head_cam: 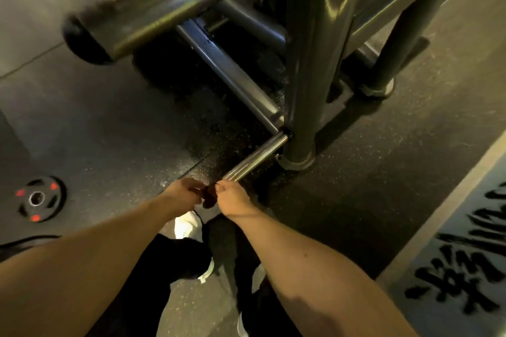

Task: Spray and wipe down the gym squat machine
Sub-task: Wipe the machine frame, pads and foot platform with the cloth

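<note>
The grey steel squat machine (309, 63) fills the upper middle of the view, with a thick upright post and slanted tubes. A chrome weight peg (257, 159) sticks out low from the post's base toward me. My left hand (183, 191) and my right hand (232, 200) meet just below the peg's free end. Both grip a small dark brown cloth (209, 198) bunched between them. My right hand's fingers lie against the peg's tip. No spray bottle is in view.
A black weight plate (41, 198) with red marks lies on the dark rubber floor at the left. A grey mat (465, 254) with black lettering runs along the right edge. My white shoes (189, 227) stand below my hands. A big capped tube (90, 35) overhangs the upper left.
</note>
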The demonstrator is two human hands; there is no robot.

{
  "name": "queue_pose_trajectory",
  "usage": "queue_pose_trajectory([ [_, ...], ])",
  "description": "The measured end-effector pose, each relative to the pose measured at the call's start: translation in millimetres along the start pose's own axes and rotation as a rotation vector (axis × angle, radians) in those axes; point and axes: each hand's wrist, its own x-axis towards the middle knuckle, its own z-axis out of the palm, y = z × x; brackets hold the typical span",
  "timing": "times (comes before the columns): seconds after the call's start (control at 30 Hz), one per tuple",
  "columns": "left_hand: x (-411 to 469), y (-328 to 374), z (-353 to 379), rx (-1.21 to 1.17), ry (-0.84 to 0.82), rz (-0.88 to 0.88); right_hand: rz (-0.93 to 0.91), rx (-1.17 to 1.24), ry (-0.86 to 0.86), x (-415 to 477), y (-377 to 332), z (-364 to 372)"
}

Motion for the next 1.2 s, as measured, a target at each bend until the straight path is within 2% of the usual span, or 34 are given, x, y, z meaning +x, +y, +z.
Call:
queue_pose_trajectory([
  [0.2, -166, 55, -41, -0.001, 0.017, 0.085, 0.024, 0.109, -0.031, -160, -60, -73],
  [0.33, -271, 98, -65, 0.059, -0.039, 0.177, 0.012, 0.128, -0.033, -259, -106, -120],
  [0.5, -349, 127, -84, 0.061, -0.054, 0.306, -0.086, 0.053, -0.013, -341, -143, -153],
  [0.77, -401, 133, -110, -0.062, 0.2, 0.467, -0.212, 0.044, -0.008, -391, -193, -180],
  [0.93, -414, 133, -152, -0.114, 0.285, 0.474, -0.307, 0.067, 0.05, -394, -238, -181],
  [1.2, -389, 135, -244, -0.237, 0.374, 0.518, -0.34, 0.249, 0.016, -355, -319, -154],
])
